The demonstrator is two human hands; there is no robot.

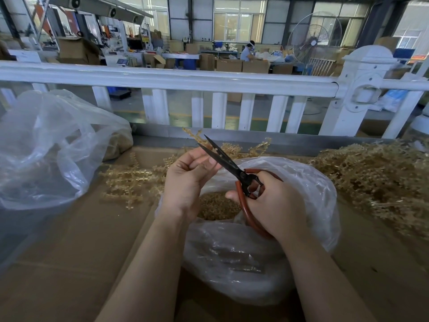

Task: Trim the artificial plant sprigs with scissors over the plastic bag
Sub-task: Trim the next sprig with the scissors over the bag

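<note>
Right hand (274,205): your fingers curl through and around the red loop handles of the scissors (232,168); blades slightly parted, tips aimed toward 11 o'clock.

Left hand (188,180): fingers curled, thumb and fingertips meeting beside the lower blade. They appear to pinch a sprig stem, but the stem itself is too hidden to confirm.

Handling note: keep your fingertips back of the blade edge, feed the stem deep toward the pivot, and hold the cut directly above the bag mouth so offcuts drop inside.

Plastic bag (308,182): clear, crumpled, open directly under both hands, with tan trimmings (218,205) heaped within.

Sprigs: tan-gold, stiff, beaded branchlets. Loose ones (130,177) at 9 o'clock of the hands; a large heap (376,177) at 3 o'clock; a few (234,147) behind the blades at 12 o'clock.
</note>
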